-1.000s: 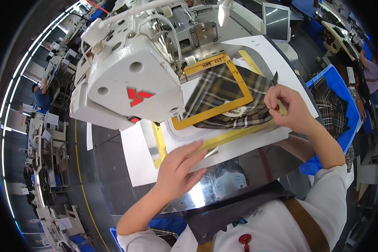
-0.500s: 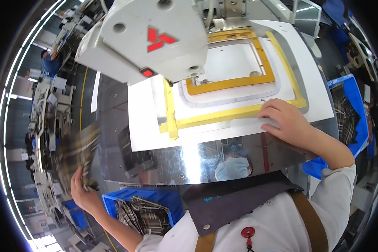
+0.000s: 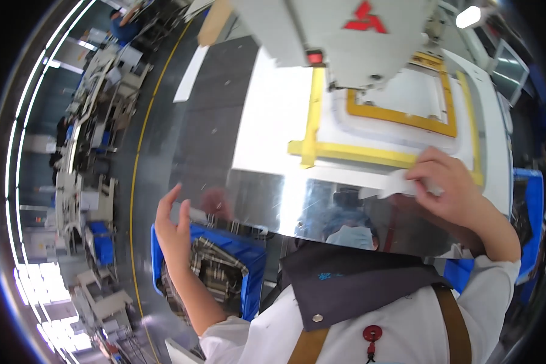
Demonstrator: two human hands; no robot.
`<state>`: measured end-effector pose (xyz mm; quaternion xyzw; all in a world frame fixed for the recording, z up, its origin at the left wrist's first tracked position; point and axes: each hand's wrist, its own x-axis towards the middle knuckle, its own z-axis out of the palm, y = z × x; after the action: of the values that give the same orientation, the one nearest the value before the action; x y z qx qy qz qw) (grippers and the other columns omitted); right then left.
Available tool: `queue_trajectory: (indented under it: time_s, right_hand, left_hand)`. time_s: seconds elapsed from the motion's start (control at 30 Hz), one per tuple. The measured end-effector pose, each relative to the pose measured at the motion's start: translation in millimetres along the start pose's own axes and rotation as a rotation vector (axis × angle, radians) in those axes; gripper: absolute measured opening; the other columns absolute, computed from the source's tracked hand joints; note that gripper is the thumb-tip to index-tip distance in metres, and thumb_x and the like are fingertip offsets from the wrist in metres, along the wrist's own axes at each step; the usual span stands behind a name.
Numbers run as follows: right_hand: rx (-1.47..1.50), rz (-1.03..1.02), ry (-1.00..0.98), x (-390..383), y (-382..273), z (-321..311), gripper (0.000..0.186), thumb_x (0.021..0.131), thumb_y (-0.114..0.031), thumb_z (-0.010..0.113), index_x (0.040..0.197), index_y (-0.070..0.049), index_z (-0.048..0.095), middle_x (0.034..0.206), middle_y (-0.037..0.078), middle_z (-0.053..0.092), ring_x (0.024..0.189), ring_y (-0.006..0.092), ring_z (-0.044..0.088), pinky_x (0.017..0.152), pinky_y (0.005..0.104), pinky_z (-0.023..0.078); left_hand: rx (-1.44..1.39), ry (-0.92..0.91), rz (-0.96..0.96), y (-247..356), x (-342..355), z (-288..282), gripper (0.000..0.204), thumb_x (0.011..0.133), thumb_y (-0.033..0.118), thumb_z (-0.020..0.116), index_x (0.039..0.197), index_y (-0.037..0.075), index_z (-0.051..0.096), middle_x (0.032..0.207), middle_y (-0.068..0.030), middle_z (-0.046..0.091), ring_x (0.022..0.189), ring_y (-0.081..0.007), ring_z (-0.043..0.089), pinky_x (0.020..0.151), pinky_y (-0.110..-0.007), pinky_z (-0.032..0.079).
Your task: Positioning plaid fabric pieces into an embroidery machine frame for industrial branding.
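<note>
My left hand [image 3: 175,233] is raised with thumb and fingers apart, holding nothing. It is beside the rim of a blue bin [image 3: 256,267] with plaid fabric [image 3: 215,267] inside. At the front edge of the white sheet, my right hand [image 3: 449,188] pinches a small translucent white piece, like thin paper [image 3: 400,184]. The white sheet [image 3: 273,115] bears strips of yellow tape [image 3: 358,153]. Behind the right hand lies a yellow-orange rectangular frame [image 3: 400,120] under the grey-white machine head [image 3: 370,54]; the head hides part of it.
The shiny dark metal table [image 3: 255,200] has its front edge close to my body. Another blue bin [image 3: 528,218] stands at the right. Workbenches with machines [image 3: 97,91] line the left beyond a yellow floor line [image 3: 133,182]; a person [image 3: 124,27] works at the far left.
The plaid cloth at my left hand is gone from it, and that hand is now bare and spread. My right hand has closed on the white piece and lifted it. The view has turned left.
</note>
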<state>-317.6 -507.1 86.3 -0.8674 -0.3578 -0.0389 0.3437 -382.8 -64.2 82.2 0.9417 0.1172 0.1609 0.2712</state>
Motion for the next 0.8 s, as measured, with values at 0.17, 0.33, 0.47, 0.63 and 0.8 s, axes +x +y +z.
queue_trajectory:
  time_s: [0.17,0.33,0.47,0.63,0.8]
  right_hand:
    - [-0.014,-0.134,-0.043,12.7,-11.1,16.1,0.021,0.073,-0.002,0.067,0.093,-0.008,0.063,0.087,0.006,0.058,0.073,0.0243,0.061,0.059,0.0333,0.050]
    - [0.043,0.114,0.017,4.2,-4.0,10.7,0.020,0.079,-0.011,0.067,0.098,-0.007,0.062,0.090,0.008,0.058,0.076,0.0276,0.061,0.065,0.0360,0.050]
    - [0.189,0.413,-0.153,10.1,35.5,14.9,0.028,0.087,-0.029,0.061,0.097,-0.003,0.065,0.089,0.015,0.064,0.081,0.0330,0.062,0.072,0.0414,0.049]
    - [0.116,0.521,-0.087,62.6,68.4,11.1,0.033,0.087,-0.033,0.060,0.091,-0.002,0.068,0.084,0.019,0.067,0.082,0.0341,0.064,0.074,0.0416,0.049]
    - [-0.023,0.524,-0.146,84.9,83.1,16.6,0.030,0.084,-0.032,0.062,0.090,-0.003,0.069,0.084,0.017,0.068,0.082,0.0330,0.065,0.076,0.0399,0.051]
  left_hand:
    - [-0.616,-0.940,0.474,150.4,28.6,87.5,0.079,0.072,0.034,0.080,0.135,0.003,0.045,0.130,-0.0126,0.056,0.119,-0.0240,0.053,0.098,-0.037,0.042]
    - [-0.426,-1.243,0.316,179.2,32.8,153.3,0.032,0.081,0.022,0.072,0.106,0.003,0.064,0.078,-0.0080,0.067,0.078,-0.0149,0.064,0.071,-0.029,0.050]
    - [-0.511,-1.066,0.268,182.1,39.7,172.8,0.021,0.084,0.020,0.069,0.094,0.003,0.066,0.068,-0.0081,0.063,0.061,-0.0142,0.061,0.057,-0.029,0.046]
    - [-0.112,-0.454,0.568,161.3,60.6,160.7,0.017,0.084,0.018,0.069,0.095,0.005,0.066,0.066,-0.0054,0.062,0.052,-0.0109,0.055,0.050,-0.026,0.044]
    - [-0.075,-0.422,1.050,167.0,44.5,163.2,0.038,0.081,0.020,0.069,0.115,0.006,0.059,0.114,-0.0151,0.061,0.100,-0.0277,0.061,0.086,-0.037,0.049]
